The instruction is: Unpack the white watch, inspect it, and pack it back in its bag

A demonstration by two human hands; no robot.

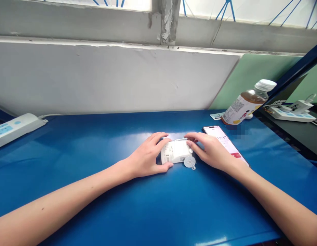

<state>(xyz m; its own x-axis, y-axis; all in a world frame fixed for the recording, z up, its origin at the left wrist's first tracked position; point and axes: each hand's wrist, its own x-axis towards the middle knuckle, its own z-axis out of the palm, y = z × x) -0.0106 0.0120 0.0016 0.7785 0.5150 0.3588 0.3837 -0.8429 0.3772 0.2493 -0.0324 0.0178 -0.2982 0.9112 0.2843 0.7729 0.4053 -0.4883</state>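
Note:
A small white labelled container (176, 151) with a barcode lies on the blue tabletop between my hands. My left hand (150, 155) curves around its left end, fingers along the far side and thumb at the near side. At its right end, the fingertips of my right hand (206, 148) close on the upper corner; whatever lies between them is partly hidden. A round pale disc (189, 162) with a small chain-like tail rests by the container's lower right corner. Just beyond my right wrist lies a phone (228, 143) with its screen lit.
A drink bottle (247, 104) with a white cap stands at the back right, near a small card (216, 116). On the left is a white power strip (17, 128); another power strip (293, 114) sits at far right. A wall (117, 78) borders the blue table (148, 208).

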